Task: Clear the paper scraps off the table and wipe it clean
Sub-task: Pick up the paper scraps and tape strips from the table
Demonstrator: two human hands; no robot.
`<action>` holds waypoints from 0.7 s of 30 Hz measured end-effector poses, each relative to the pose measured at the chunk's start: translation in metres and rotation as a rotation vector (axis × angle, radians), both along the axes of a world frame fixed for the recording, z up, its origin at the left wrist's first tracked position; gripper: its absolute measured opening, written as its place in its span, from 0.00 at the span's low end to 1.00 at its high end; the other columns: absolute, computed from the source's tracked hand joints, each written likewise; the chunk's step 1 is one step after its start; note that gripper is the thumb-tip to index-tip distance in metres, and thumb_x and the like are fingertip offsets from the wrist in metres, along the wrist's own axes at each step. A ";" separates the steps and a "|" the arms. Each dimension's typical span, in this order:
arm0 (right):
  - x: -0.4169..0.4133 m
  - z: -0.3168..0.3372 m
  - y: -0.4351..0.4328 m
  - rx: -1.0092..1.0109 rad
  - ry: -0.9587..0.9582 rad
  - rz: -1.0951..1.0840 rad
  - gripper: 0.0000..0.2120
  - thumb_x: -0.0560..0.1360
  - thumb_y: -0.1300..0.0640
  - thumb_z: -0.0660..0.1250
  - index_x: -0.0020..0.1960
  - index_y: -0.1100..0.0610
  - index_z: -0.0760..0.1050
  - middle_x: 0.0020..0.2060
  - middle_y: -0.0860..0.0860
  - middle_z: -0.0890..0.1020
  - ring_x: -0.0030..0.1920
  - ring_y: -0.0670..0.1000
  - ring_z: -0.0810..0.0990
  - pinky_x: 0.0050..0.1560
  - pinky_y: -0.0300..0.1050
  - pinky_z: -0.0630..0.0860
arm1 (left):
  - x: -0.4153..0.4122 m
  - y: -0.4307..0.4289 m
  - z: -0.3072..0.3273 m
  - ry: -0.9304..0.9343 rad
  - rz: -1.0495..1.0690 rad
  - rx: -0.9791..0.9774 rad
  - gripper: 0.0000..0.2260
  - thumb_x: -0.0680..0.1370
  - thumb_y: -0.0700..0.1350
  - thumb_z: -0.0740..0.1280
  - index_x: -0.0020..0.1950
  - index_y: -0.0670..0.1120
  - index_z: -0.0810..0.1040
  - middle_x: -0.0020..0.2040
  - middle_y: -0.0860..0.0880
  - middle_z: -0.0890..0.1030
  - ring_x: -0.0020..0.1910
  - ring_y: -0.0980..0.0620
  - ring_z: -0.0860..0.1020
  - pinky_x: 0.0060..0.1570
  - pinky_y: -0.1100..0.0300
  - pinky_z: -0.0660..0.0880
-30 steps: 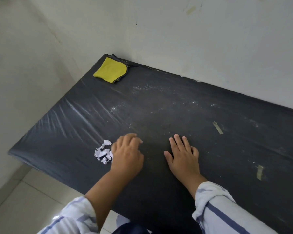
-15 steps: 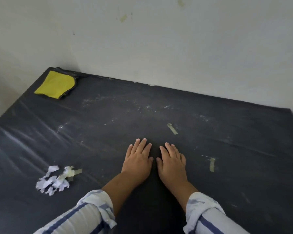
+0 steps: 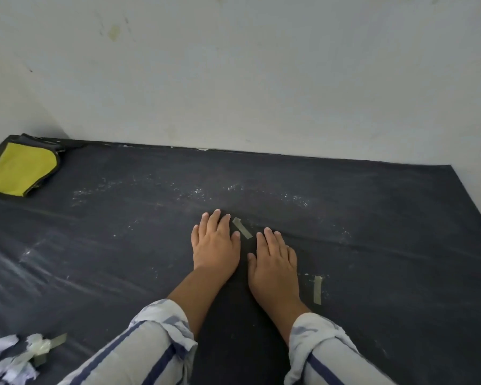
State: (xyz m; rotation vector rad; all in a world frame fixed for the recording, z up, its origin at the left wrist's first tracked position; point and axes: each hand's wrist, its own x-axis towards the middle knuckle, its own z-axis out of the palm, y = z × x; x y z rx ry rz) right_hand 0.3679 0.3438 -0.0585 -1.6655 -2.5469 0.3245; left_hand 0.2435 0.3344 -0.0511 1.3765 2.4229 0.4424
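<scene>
Dark table [image 3: 372, 245], left hand [image 3: 215, 243], right hand [image 3: 274, 255], both hands flat, palms down

Both hands [image 3: 245, 251] farther forward, flat.

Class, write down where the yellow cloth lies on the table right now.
In the head view the yellow cloth lies at the table's far left corner, by the wall, well away from both hands.

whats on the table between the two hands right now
In the head view, a strip of tape lies between the fingertips of the left hand and right hand; lower down, bare table.
</scene>
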 end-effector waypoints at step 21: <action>-0.001 -0.008 0.004 0.058 -0.029 -0.004 0.25 0.74 0.47 0.52 0.66 0.57 0.71 0.66 0.55 0.73 0.67 0.56 0.71 0.60 0.55 0.71 | 0.004 0.017 0.000 -0.011 0.161 0.077 0.13 0.78 0.52 0.60 0.62 0.58 0.73 0.72 0.54 0.65 0.73 0.49 0.56 0.70 0.47 0.51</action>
